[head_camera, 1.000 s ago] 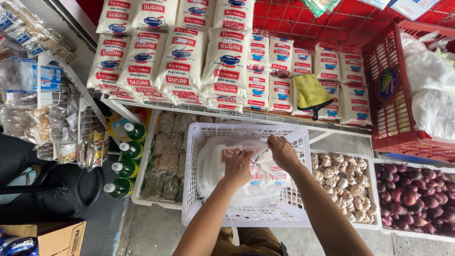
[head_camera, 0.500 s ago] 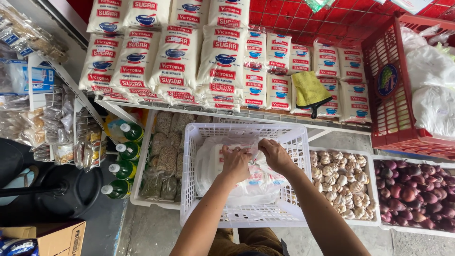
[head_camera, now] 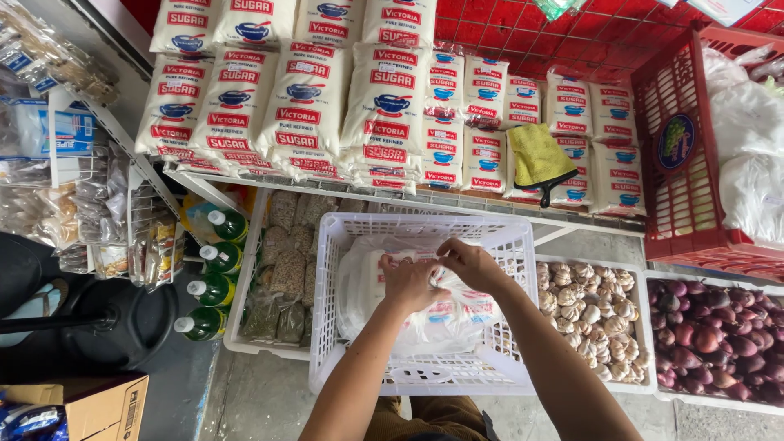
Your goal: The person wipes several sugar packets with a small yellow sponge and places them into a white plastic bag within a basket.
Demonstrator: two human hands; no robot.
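Head view, looking straight down. Both hands are together over a white plastic basket [head_camera: 425, 359]. The left hand [head_camera: 411, 283] and the right hand [head_camera: 467, 263] meet at the top of a clear plastic bag [head_camera: 433, 322] lying inside the basket; the fingers of both are pinched on the bag's gathered neck, touching each other. The bag holds white packets with red and blue print; how many cannot be told.

Behind the basket, a wire shelf [head_camera: 490, 204] carries stacked white sugar packets [head_camera: 384, 98], with a yellow cloth [head_camera: 537, 155] lying on them. Right of the basket sits a tray of garlic bulbs [head_camera: 592, 322], then a tray of red onions [head_camera: 719, 343]. Left of the basket, a tray of bagged dried goods [head_camera: 282, 278], with green bottles [head_camera: 214, 273] just beside it.
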